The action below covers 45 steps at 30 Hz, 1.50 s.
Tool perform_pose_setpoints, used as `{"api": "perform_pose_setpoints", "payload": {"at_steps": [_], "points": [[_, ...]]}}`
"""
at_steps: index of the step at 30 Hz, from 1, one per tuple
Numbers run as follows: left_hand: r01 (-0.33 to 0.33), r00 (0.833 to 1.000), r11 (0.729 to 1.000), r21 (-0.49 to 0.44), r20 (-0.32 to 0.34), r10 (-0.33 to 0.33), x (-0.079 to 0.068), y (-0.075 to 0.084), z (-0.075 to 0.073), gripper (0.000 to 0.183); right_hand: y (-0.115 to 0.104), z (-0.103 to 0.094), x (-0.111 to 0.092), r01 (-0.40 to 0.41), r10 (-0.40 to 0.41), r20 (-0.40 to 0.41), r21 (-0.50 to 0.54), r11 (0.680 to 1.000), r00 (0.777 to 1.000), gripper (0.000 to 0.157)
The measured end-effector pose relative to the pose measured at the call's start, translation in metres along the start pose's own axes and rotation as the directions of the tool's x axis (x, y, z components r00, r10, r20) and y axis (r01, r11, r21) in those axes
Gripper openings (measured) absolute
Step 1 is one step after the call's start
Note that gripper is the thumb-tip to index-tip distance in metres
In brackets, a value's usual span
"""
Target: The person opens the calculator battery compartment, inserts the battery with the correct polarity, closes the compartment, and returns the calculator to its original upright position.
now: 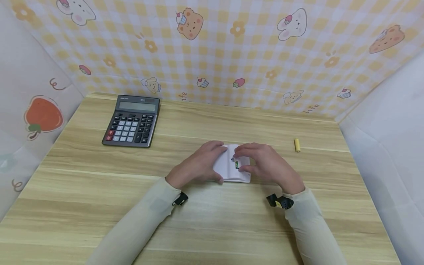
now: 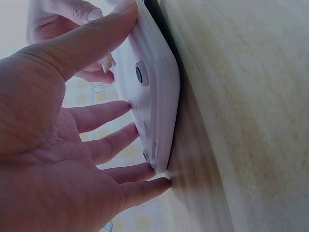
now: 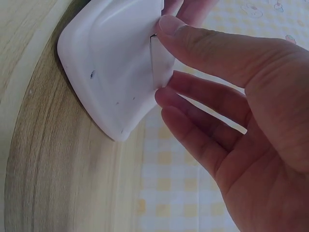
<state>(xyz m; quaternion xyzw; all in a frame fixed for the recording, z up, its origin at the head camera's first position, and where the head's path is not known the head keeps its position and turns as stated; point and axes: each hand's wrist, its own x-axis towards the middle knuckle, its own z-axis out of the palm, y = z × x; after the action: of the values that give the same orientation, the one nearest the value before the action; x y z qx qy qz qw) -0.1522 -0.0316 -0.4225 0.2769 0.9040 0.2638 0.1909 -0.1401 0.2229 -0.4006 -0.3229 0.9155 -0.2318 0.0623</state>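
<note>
A white device (image 1: 222, 167) with small round dark feet lies back side up on the table. Its battery compartment shows a green piece (image 1: 236, 165) and a bit of metal. My left hand (image 1: 202, 165) holds the device across its left part, thumb at the near edge and fingers toward the far edge. Over the compartment, my right hand (image 1: 265, 162) has thumb and fingertips around what looks like a white battery cover (image 3: 161, 63). Those fingers partly hide the compartment in the head view. In the left wrist view, my right hand's fingertips touch the device's back.
A grey desk calculator (image 1: 132, 121) lies face up at the back left. To the right of the device is a small yellow battery (image 1: 297, 145). The wooden table (image 1: 232, 228) ends at a checkered cloth backdrop (image 1: 218, 55), with white cloth at both sides.
</note>
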Motion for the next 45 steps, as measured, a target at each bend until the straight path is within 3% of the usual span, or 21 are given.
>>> {"api": "perform_pose_setpoints", "payload": {"at_steps": [45], "points": [[0.006, 1.000, 1.000, -0.008, 0.003, -0.006, -0.0022, 0.0019, -0.0010, 0.107, 0.0014, 0.0019, -0.0001, 0.009, -0.009, -0.021, -0.005, 1.000, 1.000, 0.024]]}}
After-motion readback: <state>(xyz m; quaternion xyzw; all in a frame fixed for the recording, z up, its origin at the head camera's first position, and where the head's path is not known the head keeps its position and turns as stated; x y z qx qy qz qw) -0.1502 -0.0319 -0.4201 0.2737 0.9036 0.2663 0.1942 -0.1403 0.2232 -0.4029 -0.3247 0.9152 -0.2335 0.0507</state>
